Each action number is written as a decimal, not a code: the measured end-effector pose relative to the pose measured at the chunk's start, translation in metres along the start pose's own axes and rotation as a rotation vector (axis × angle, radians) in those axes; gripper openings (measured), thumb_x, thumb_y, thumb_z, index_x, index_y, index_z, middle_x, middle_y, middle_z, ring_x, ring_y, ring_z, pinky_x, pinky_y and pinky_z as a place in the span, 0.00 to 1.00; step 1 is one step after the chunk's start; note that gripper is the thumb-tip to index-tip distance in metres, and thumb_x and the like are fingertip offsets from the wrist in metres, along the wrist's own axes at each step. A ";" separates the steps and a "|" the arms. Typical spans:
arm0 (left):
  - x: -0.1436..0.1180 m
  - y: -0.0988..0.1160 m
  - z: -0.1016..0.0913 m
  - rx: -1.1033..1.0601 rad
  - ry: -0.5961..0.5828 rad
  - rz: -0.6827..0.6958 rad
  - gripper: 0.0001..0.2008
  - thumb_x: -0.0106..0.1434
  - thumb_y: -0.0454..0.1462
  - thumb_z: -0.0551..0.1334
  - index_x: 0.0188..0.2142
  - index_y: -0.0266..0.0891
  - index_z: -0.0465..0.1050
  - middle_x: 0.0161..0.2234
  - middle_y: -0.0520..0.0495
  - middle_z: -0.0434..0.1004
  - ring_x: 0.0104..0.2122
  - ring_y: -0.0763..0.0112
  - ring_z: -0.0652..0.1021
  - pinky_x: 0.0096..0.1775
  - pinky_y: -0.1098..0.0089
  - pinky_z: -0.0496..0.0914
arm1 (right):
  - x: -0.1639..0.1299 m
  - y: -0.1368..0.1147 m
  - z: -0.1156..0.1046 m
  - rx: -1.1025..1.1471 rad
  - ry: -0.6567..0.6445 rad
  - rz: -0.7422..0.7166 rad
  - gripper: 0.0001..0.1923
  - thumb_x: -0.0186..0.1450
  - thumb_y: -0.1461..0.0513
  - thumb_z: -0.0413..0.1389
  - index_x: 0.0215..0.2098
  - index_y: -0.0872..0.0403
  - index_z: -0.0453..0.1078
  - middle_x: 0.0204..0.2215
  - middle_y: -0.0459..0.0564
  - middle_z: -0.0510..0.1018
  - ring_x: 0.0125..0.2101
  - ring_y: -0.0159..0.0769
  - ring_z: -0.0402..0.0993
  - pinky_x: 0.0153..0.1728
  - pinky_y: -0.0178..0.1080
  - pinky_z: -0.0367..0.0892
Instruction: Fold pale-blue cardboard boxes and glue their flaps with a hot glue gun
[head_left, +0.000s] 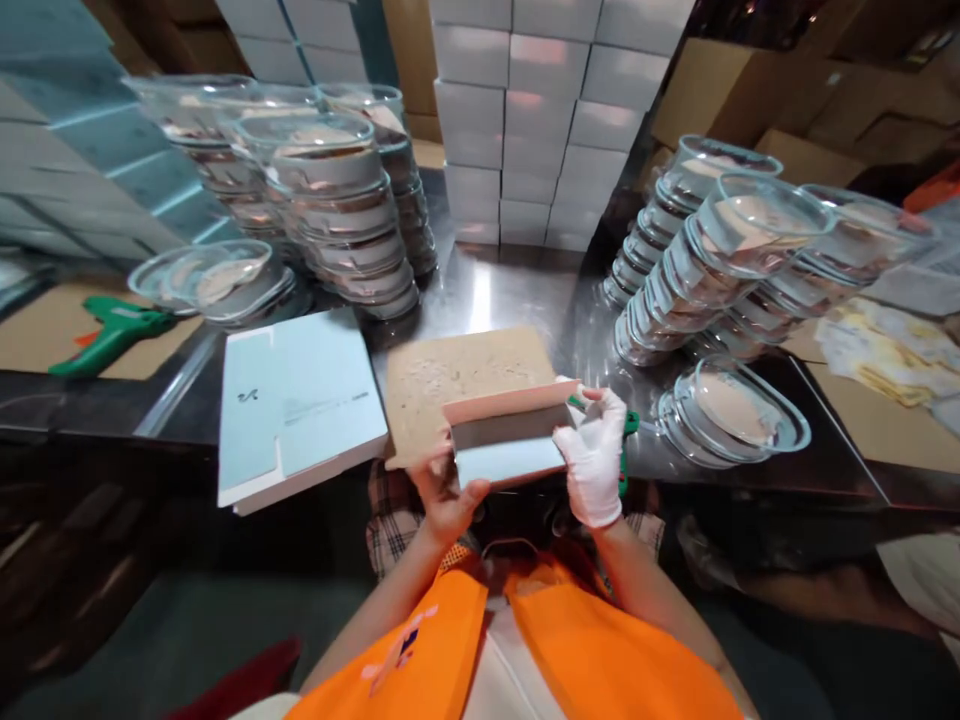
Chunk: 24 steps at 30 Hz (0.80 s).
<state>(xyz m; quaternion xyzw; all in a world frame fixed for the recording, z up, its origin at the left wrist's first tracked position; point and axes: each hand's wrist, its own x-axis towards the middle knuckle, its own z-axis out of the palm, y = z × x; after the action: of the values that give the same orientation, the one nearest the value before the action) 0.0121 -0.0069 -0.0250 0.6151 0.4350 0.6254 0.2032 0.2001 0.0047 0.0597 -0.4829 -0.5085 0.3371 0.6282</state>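
Clearly, the left grip point(445, 505) and the gloved right grip point(596, 468) both clasp a box point(512, 461) near cardboard point(469, 362) on the desk point(517, 290).

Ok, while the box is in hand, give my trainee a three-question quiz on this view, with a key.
1. True or false: the right hand wears a white glove.
2. What do the right hand and left hand hold? A, a towel; B, an open box; C, a glue gun.
3. Fill in: the large box lies to the ___ of the brown board.

Key: 1 true; 2 B; 3 left.
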 end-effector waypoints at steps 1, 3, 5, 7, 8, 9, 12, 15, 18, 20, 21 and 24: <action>0.002 -0.001 -0.003 0.034 0.012 0.028 0.29 0.65 0.66 0.63 0.45 0.46 0.81 0.36 0.45 0.82 0.46 0.53 0.83 0.54 0.53 0.77 | 0.001 -0.001 -0.004 0.017 -0.019 0.014 0.30 0.69 0.56 0.60 0.66 0.45 0.57 0.64 0.58 0.75 0.59 0.42 0.79 0.59 0.45 0.75; 0.007 -0.002 -0.009 0.107 0.040 0.110 0.32 0.62 0.69 0.63 0.39 0.44 0.83 0.32 0.45 0.81 0.45 0.52 0.83 0.54 0.54 0.76 | 0.006 -0.004 -0.025 -0.039 -0.069 0.060 0.26 0.70 0.53 0.59 0.64 0.46 0.60 0.63 0.59 0.76 0.58 0.43 0.79 0.58 0.46 0.76; 0.012 -0.003 -0.015 0.141 0.028 0.187 0.35 0.62 0.71 0.61 0.38 0.43 0.85 0.31 0.45 0.80 0.43 0.53 0.83 0.51 0.56 0.76 | 0.010 -0.004 -0.058 -0.294 -0.022 0.119 0.21 0.72 0.46 0.55 0.57 0.49 0.69 0.57 0.60 0.80 0.55 0.48 0.80 0.57 0.49 0.76; 0.017 -0.003 -0.018 0.110 -0.004 0.268 0.37 0.62 0.72 0.60 0.41 0.43 0.85 0.32 0.46 0.79 0.42 0.55 0.83 0.49 0.58 0.77 | 0.013 -0.001 -0.090 -0.707 0.069 0.254 0.23 0.73 0.42 0.52 0.46 0.51 0.75 0.48 0.61 0.83 0.51 0.53 0.82 0.55 0.54 0.75; 0.019 -0.003 -0.017 0.086 -0.026 0.305 0.37 0.62 0.71 0.61 0.43 0.43 0.84 0.32 0.46 0.79 0.41 0.57 0.82 0.49 0.58 0.77 | 0.014 0.002 -0.102 -0.894 0.080 0.354 0.24 0.71 0.41 0.53 0.41 0.51 0.76 0.44 0.62 0.84 0.49 0.56 0.82 0.53 0.55 0.74; 0.020 -0.003 -0.016 0.064 -0.046 0.339 0.34 0.62 0.69 0.63 0.45 0.43 0.83 0.33 0.47 0.79 0.40 0.58 0.82 0.49 0.59 0.76 | 0.015 0.006 -0.110 -1.026 0.060 0.463 0.24 0.69 0.40 0.56 0.39 0.51 0.77 0.42 0.61 0.84 0.48 0.58 0.82 0.52 0.55 0.74; 0.024 -0.004 -0.010 0.049 -0.050 0.402 0.24 0.64 0.59 0.71 0.48 0.45 0.80 0.34 0.51 0.78 0.37 0.62 0.80 0.51 0.59 0.75 | 0.020 0.019 -0.115 -0.984 -0.004 0.680 0.18 0.56 0.47 0.69 0.33 0.52 0.75 0.38 0.60 0.84 0.46 0.59 0.83 0.48 0.52 0.73; 0.023 -0.002 -0.009 0.051 0.030 0.352 0.19 0.67 0.54 0.69 0.47 0.45 0.78 0.36 0.50 0.77 0.37 0.62 0.79 0.52 0.58 0.75 | 0.023 0.030 -0.112 -0.741 0.052 0.707 0.16 0.48 0.54 0.71 0.27 0.51 0.72 0.29 0.54 0.82 0.39 0.52 0.82 0.39 0.44 0.73; 0.019 0.004 -0.025 0.051 0.178 0.184 0.18 0.66 0.53 0.69 0.47 0.44 0.77 0.39 0.49 0.77 0.41 0.60 0.79 0.60 0.53 0.71 | 0.020 0.031 -0.114 -0.539 0.036 0.701 0.17 0.51 0.48 0.67 0.25 0.51 0.69 0.22 0.48 0.78 0.27 0.43 0.78 0.27 0.40 0.71; 0.016 0.009 -0.040 0.061 0.257 0.085 0.18 0.64 0.52 0.70 0.46 0.44 0.77 0.40 0.49 0.77 0.44 0.59 0.79 0.65 0.51 0.67 | 0.012 0.029 -0.111 -0.407 0.044 0.672 0.21 0.53 0.44 0.65 0.28 0.50 0.69 0.22 0.48 0.79 0.23 0.40 0.76 0.24 0.40 0.72; 0.015 0.013 -0.047 0.079 0.271 0.049 0.19 0.63 0.52 0.71 0.45 0.44 0.77 0.40 0.50 0.77 0.46 0.58 0.79 0.66 0.51 0.66 | 0.008 0.027 -0.107 -0.356 0.058 0.653 0.23 0.53 0.42 0.64 0.31 0.50 0.68 0.23 0.48 0.80 0.23 0.40 0.77 0.24 0.41 0.73; 0.013 0.025 -0.052 0.128 0.242 -0.084 0.19 0.60 0.53 0.72 0.42 0.44 0.79 0.41 0.49 0.80 0.49 0.56 0.80 0.62 0.55 0.68 | -0.005 0.020 -0.089 -0.235 0.239 0.463 0.29 0.51 0.43 0.70 0.40 0.49 0.66 0.27 0.44 0.81 0.24 0.38 0.79 0.24 0.39 0.75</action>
<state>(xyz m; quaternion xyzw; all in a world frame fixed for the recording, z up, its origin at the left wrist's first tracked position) -0.0318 -0.0255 0.0100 0.5280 0.5207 0.6571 0.1355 0.2859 -0.0173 0.0373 -0.6922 -0.3426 0.3509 0.5295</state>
